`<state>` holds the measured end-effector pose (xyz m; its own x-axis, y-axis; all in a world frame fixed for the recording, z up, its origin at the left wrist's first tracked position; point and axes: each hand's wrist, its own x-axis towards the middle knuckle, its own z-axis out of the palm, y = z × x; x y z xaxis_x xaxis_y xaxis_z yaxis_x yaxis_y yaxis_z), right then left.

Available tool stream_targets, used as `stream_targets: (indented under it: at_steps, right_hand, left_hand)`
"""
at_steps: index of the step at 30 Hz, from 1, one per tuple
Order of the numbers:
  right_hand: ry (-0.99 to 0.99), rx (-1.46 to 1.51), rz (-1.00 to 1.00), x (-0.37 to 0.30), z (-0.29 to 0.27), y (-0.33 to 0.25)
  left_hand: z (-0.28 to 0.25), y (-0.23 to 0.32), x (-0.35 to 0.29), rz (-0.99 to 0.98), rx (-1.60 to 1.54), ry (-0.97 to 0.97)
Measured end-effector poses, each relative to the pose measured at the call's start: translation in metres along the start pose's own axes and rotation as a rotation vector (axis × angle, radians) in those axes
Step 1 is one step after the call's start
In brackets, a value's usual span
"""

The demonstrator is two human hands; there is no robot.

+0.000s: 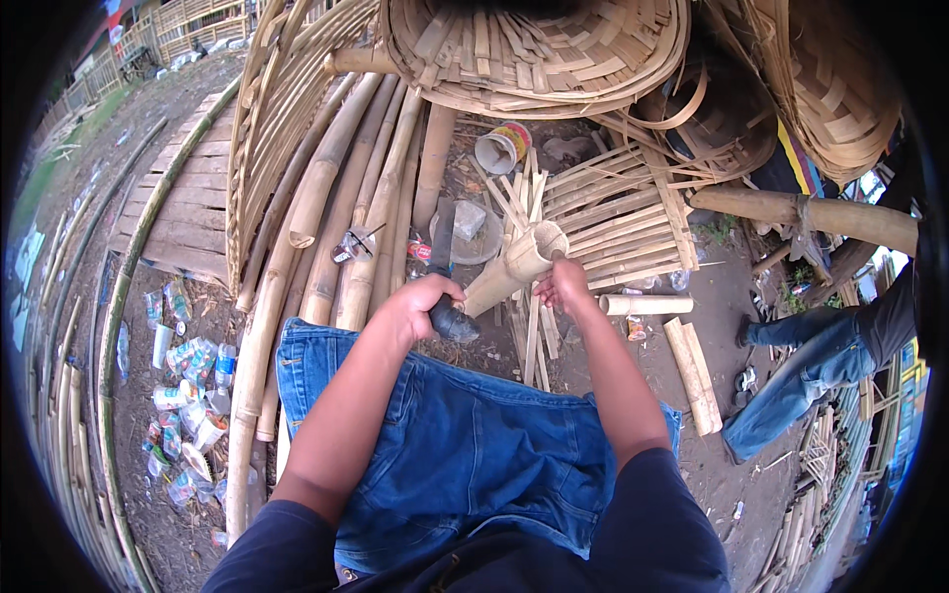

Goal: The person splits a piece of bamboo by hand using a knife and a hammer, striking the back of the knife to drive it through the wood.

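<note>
A short, hollow bamboo tube [514, 267] slants in front of me, its open end up and to the right. My right hand [565, 287] is closed on the tube's side, just below that open rim. Beside the tube's lower left end is my left hand [420, 304], fingers curled; what lies inside them is hidden. A dark, blade-like strip [442, 232] extends away just beyond that hand. Below its fingers is a black, rounded object [455, 322], possibly a shoe tip. Blue denim cloth [474, 435] covers my lap.
Long bamboo poles [331, 188] lie to the left, near scattered plastic litter [193, 395]. Split bamboo slats [618, 217] spread ahead, with a bucket [502, 148] behind. Woven baskets [534, 59] overhang the far side. Cut bamboo pieces [692, 376] and another person's legs [806, 371] are right.
</note>
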<state>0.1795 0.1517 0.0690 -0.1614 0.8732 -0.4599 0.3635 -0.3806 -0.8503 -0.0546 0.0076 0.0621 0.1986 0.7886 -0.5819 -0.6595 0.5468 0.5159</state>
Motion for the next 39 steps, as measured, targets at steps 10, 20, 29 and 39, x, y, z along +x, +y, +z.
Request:
stream_targets:
  at_steps: [10, 20, 29, 39]
  right_hand:
    - [-0.101, 0.002, -0.017, 0.009, 0.008, 0.004]
    - [-0.176, 0.026, -0.056, 0.001, 0.016, 0.005]
    - [-0.223, 0.009, -0.088, -0.003, 0.021, 0.004]
    - [-0.249, -0.038, -0.093, -0.011, 0.027, -0.003]
  left_hand:
    - [0.033, -0.018, -0.035, 0.317, 0.564, 0.130]
    - [0.037, -0.024, -0.046, 0.454, 0.981, 0.239]
    - [0.041, -0.027, -0.046, 0.459, 1.140, 0.312]
    - [0.042, -0.028, -0.046, 0.583, 1.288, 0.444]
